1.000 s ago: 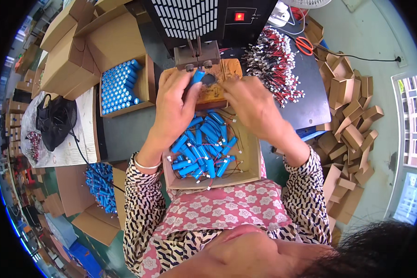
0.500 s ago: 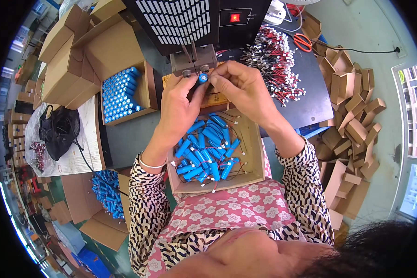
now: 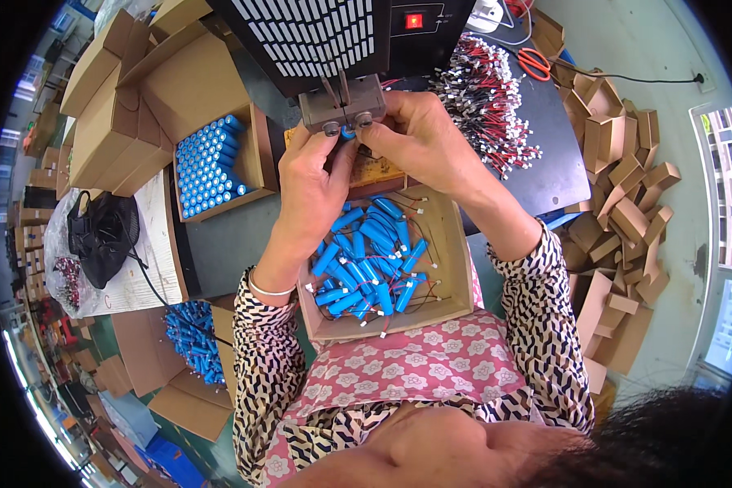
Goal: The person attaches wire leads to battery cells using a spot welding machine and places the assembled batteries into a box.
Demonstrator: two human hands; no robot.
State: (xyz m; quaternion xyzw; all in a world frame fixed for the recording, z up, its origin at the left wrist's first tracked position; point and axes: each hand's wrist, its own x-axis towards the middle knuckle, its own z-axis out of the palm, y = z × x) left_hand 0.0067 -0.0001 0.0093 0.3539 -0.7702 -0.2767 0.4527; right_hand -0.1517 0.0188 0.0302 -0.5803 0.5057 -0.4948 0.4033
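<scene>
A blue cylindrical battery cell sits end-up under the metal head of a black spot-welding machine. My left hand grips it between thumb and fingers. My right hand is closed beside the cell, its fingertips pinched together partly behind the head. Whatever they hold is too small and hidden to name. Below my hands, several blue cells with thin wire leads lie loose in a shallow cardboard box in front of me.
An upright cardboard box at the left holds rows of bare blue cells. Red-black wire leads with white connectors are piled at the right, near orange-handled scissors. More cells fill a lower carton. Cardboard boxes heap at far right.
Both hands have moved slightly forward, bringing the cell from in front of the machine's head to beneath it. My right fingers now reach up beside the head.
</scene>
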